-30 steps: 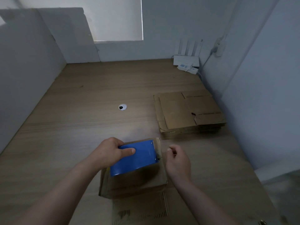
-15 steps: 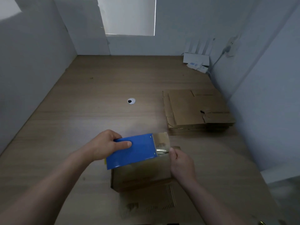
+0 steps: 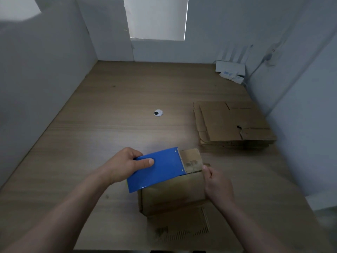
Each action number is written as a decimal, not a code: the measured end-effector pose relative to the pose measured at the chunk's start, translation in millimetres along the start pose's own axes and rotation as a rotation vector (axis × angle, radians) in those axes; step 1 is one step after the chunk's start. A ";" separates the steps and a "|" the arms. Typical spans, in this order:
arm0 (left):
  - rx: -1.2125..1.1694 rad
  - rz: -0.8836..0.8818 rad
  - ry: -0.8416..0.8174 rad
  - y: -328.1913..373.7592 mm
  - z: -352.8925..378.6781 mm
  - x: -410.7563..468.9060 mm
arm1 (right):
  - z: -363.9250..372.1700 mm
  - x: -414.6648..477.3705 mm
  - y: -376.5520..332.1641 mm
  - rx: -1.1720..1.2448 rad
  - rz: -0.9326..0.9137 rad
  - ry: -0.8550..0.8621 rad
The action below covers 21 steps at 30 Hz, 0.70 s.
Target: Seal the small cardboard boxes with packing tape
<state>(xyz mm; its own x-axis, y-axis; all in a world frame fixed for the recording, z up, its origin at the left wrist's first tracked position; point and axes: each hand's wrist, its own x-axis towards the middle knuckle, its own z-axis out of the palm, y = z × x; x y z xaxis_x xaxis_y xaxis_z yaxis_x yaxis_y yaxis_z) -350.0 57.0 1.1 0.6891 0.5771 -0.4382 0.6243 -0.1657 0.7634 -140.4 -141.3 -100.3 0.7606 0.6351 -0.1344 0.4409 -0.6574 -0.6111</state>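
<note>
Low in the centre of the frame, the left hand (image 3: 124, 165) is gripping a smooth, flat-sided blue tape dispenser (image 3: 160, 170), with the thumb lying across its top. A glossy brownish tape strip (image 3: 191, 160) is stretching from its right end, and the right hand (image 3: 218, 185) is pinching the strip's corner. Beneath them, a small matte cardboard box (image 3: 173, 198) is sitting on the wood-grain table (image 3: 109, 125). Flattened boxes (image 3: 231, 125) are lying at centre right.

Dim, bluish. Daylight from the blind (image 3: 158, 17) far beyond the left hand (image 3: 122, 166) and its grip puts a pale sheen on the table (image 3: 131, 132) just ahead; walls (image 3: 45, 79) bow at the edges.
</note>
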 end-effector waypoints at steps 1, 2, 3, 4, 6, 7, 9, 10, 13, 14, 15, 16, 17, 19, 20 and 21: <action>-0.002 -0.003 0.011 0.1 0.9 1.0 | 1.0 1.0 -1.3 -0.032 -0.004 -0.006; 0.000 -0.009 0.020 0.2 1.2 1.8 | 1.4 2.9 -3.6 -0.070 -0.004 -0.021; 0.008 -0.014 0.024 0.3 1.6 3.0 | 1.7 6.4 -5.5 -0.105 0.006 -0.040; 0.019 -0.019 0.021 0.3 1.9 4.3 | 1.1 9.3 -8.8 -0.122 0.027 -0.057; 0.044 -0.032 0.018 -0.8 2.5 7.4 | 3.3 13.0 -16.6 -0.076 0.098 -0.083; 0.060 -0.040 0.020 -0.8 2.8 9.0 | 6.0 12.7 -20.0 -0.038 0.127 -0.085; 0.091 -0.053 0.020 0.1 3.5 11.5 | 12.4 7.3 -22.2 -0.022 0.127 -0.060; 0.097 -0.058 0.020 0.1 2.9 11.9 | 15.3 4.2 -21.6 -0.035 0.115 -0.052; 0.092 -0.059 -0.011 1.1 -3.1 14.3 | 19.5 7.2 -19.2 -0.064 0.115 -0.041; 0.100 -0.054 -0.034 1.8 -5.6 14.7 | 19.6 9.6 -18.5 -0.058 0.122 -0.044; 0.117 -0.046 -0.062 3.1 -8.2 14.2 | 19.1 10.8 -19.1 -0.046 0.125 -0.048; 0.145 -0.036 -0.092 3.5 -11.0 13.7 | 18.1 10.9 -20.6 -0.035 0.120 -0.051; 0.173 -0.030 -0.121 4.7 -13.7 12.7 | 18.0 11.1 -20.9 -0.028 0.110 -0.050; 0.199 -0.026 -0.167 7.0 -18.2 11.0 | 17.6 9.3 -20.6 -0.028 0.085 -0.053; 0.208 -0.027 -0.180 6.9 -21.4 10.8 | 17.2 8.8 -20.9 -0.026 0.085 -0.059; 0.232 -0.033 -0.189 6.5 -25.3 9.8 | 17.3 9.4 -20.4 -0.027 0.099 -0.066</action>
<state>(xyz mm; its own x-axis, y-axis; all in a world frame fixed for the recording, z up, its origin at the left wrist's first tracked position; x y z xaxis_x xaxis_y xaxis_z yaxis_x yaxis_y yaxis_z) -348.6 81.8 13.8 0.7097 0.4297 -0.5582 0.6999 -0.3403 0.6280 -150.5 -114.9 -102.6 0.7687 0.5910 -0.2445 0.3785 -0.7285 -0.5709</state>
